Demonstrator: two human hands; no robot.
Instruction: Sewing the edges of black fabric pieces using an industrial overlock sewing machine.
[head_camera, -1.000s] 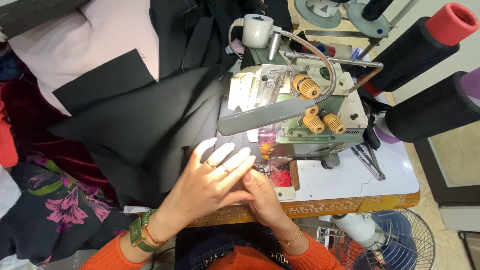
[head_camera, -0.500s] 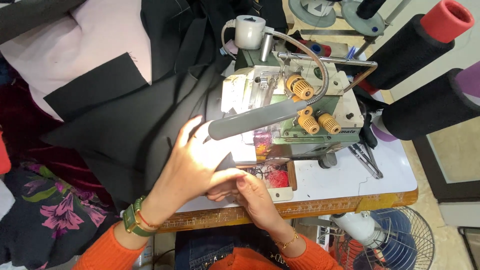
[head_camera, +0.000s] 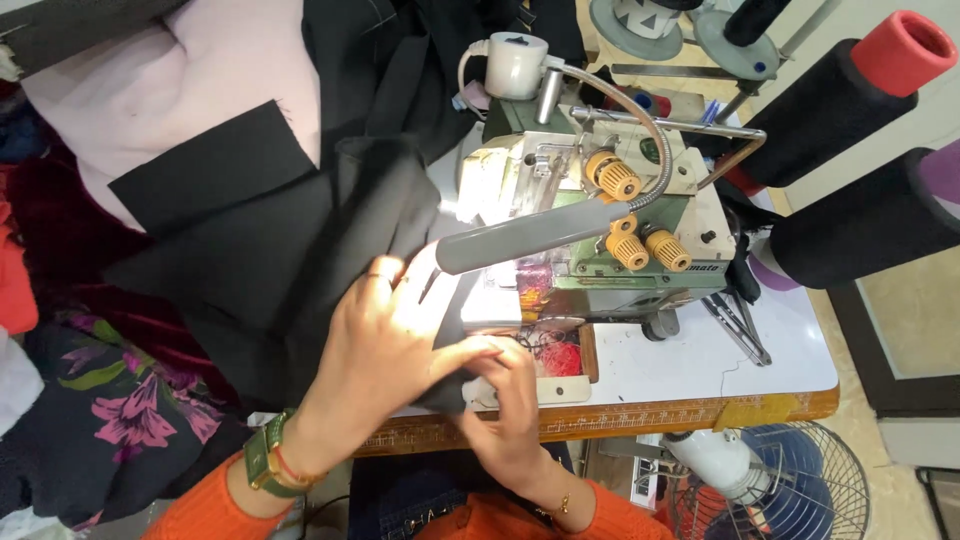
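Overhead view of your sewing station. Your left hand (head_camera: 385, 335) lies flat, fingers spread, pressing the black fabric (head_camera: 270, 250) onto the counter (head_camera: 700, 375) just left of the overlock machine (head_camera: 600, 215). Your right hand (head_camera: 505, 395) pinches the near edge of the same fabric, at the counter's front edge and in front of the machine's bed.

The fabric runs from under your hands up and to the left, off the counter's left side, where it overlaps a pale pink cloth (head_camera: 170, 90); a square black piece (head_camera: 215, 165) lies along that pink cloth's lower edge. A grey lamp bar (head_camera: 530, 235) on a flexible neck crosses just above your left fingertips, so there is little room above them. Yellow tension knobs (head_camera: 640, 240) sit on the machine's front, right of the lamp bar.

Open counter shows only to the right of the machine, where scissors (head_camera: 740, 325) lie near its base. Two large black thread cones (head_camera: 850, 150) stand beyond the right edge. A fan (head_camera: 790, 480) sits below the front right corner; floral cloth (head_camera: 110, 410) hangs at the lower left.
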